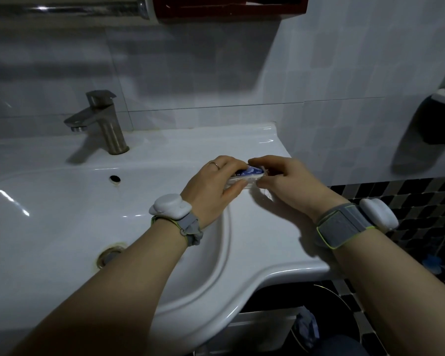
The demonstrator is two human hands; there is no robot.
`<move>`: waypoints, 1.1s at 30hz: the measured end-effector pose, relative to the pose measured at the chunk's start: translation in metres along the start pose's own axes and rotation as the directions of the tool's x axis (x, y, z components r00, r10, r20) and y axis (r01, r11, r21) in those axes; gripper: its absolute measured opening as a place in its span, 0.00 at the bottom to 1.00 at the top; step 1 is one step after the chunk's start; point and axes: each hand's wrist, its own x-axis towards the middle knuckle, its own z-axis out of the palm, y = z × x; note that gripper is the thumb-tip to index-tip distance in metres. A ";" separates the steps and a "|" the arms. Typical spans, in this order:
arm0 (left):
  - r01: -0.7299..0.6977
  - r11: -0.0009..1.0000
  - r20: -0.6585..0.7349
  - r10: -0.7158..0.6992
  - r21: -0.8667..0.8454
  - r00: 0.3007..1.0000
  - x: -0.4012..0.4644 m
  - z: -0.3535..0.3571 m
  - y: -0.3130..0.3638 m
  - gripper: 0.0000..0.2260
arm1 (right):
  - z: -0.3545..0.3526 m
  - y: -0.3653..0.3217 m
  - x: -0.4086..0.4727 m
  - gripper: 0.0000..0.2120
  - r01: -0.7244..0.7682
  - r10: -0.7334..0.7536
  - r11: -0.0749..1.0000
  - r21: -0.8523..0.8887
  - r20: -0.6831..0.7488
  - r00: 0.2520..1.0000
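Both hands meet on a small white box [249, 173] with a blue label, resting on the sink [242, 140] ledge right of the tap [102, 122]. The left hand [211, 181] pinches its near end and the right hand [290, 179] grips the far end. It looks like opening has barely begun. The lid seems unopened and the contents are hidden.
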 end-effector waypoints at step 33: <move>0.022 0.999 -0.014 -0.023 -0.040 1.000 -0.002 0.000 -0.003 0.12 | 0.002 0.007 0.007 0.20 0.023 -0.019 0.999 -0.048 0.063 0.998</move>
